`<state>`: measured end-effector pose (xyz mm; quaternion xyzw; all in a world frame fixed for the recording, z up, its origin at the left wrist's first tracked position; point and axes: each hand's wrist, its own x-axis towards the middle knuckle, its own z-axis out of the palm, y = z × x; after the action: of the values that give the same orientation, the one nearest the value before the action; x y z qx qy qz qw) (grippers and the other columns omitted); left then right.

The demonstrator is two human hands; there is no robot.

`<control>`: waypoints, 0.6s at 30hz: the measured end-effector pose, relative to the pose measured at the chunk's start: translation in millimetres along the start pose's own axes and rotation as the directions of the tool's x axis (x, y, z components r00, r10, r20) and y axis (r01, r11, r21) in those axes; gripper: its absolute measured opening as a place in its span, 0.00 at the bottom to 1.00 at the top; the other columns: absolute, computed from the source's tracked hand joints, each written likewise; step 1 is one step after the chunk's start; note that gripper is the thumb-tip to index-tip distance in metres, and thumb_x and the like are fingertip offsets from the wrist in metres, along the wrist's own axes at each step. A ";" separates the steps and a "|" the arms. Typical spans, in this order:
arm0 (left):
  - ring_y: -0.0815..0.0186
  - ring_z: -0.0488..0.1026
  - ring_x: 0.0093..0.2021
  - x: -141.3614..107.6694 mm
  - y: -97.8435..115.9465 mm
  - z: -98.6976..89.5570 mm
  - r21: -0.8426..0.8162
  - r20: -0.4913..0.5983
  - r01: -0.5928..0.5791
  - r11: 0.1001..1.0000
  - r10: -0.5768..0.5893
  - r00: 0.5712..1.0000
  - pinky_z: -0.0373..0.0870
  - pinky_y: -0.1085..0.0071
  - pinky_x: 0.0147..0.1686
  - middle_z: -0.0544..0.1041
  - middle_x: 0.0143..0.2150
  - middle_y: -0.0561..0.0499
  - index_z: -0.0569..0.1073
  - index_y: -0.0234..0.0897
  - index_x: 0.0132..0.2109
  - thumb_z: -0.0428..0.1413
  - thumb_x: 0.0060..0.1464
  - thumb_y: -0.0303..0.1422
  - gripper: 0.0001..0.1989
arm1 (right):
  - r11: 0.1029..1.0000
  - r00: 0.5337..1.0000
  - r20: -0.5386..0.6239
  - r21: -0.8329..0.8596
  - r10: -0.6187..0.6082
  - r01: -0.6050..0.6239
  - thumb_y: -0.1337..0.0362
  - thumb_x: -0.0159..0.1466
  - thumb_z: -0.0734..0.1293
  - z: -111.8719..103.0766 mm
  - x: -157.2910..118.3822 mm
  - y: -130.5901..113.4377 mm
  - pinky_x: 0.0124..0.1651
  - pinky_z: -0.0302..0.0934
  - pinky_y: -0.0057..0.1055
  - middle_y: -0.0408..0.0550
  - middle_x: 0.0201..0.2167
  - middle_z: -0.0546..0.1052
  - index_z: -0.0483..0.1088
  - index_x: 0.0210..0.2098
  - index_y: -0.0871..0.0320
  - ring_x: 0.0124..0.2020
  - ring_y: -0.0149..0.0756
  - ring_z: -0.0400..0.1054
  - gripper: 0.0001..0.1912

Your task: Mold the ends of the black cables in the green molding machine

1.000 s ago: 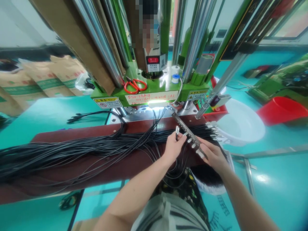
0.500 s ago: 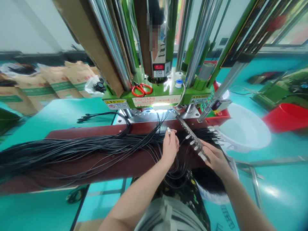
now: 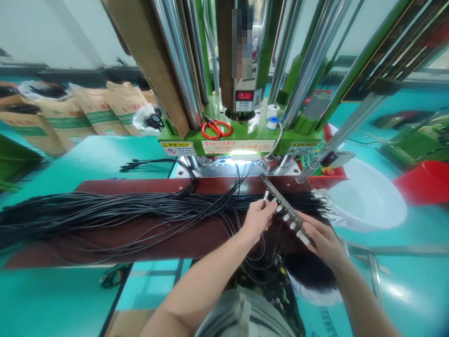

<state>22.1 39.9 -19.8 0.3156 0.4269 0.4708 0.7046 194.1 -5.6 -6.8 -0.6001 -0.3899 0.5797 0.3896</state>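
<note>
My right hand [image 3: 324,238] grips the near end of a long metal mould bar [image 3: 282,201], which slants away toward the machine. Several silvery cable connectors [image 3: 286,217] stick out along the bar's left side. Pinched in my left hand [image 3: 258,220] is a cable with a small metal connector [image 3: 266,195] at its tip, close beside the bar's upper part. Whether this connector touches the bar I cannot tell. A thick bundle of black cables [image 3: 140,206] lies across the brown board [image 3: 157,238] under and beside my hands.
Ahead stands a green press [image 3: 238,133] with a lit work area, red-handled scissors [image 3: 216,128] and a solder-like spool [image 3: 272,122] on its ledge. A white basin [image 3: 368,196] and red bucket [image 3: 424,182] are at right. Paper sacks [image 3: 94,110] line the left.
My left hand has moved right with the cable connector, up to the bar's side. The right hand still holds the bar. The whole view has shifted slightly.
</note>
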 end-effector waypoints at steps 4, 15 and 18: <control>0.79 0.47 0.09 -2.3 5.3 -1.9 0.003 0.007 0.047 0.999 -0.047 0.999 0.41 0.80 0.09 0.53 0.09 0.62 0.60 0.36 0.21 0.58 0.41 0.45 0.20 | 0.999 0.999 0.023 0.004 -0.035 0.035 0.53 0.54 0.67 1.9 -2.0 -2.0 0.21 0.60 0.20 0.49 0.42 0.75 0.71 0.47 0.51 0.32 0.33 0.69 0.22; 0.76 0.57 0.12 1.5 1.1 -8.8 0.254 0.055 -0.152 0.955 0.142 0.988 0.50 0.79 0.11 0.59 0.13 0.57 0.61 0.35 0.21 0.43 0.53 0.51 0.24 | 0.998 0.993 0.102 0.030 -0.059 0.057 0.53 0.54 0.66 -0.4 -0.1 0.9 0.28 0.64 0.23 0.48 0.41 0.74 0.70 0.48 0.51 0.34 0.34 0.69 0.22; 0.74 0.60 0.13 0.7 4.6 -11.7 0.243 0.085 -0.108 0.964 0.090 0.992 0.49 0.78 0.11 0.61 0.14 0.56 0.60 0.35 0.21 0.43 0.52 0.53 0.25 | 0.998 0.993 0.099 -0.013 -0.064 0.065 0.52 0.56 0.65 -2.0 -1.2 1.1 0.18 0.56 0.20 0.48 0.33 0.75 0.67 0.51 0.54 0.23 0.27 0.64 0.25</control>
<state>9.9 42.7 -21.2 0.4389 0.4397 0.4365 0.6507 196.1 -7.1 -7.3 -0.5612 -0.4323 0.5925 0.3836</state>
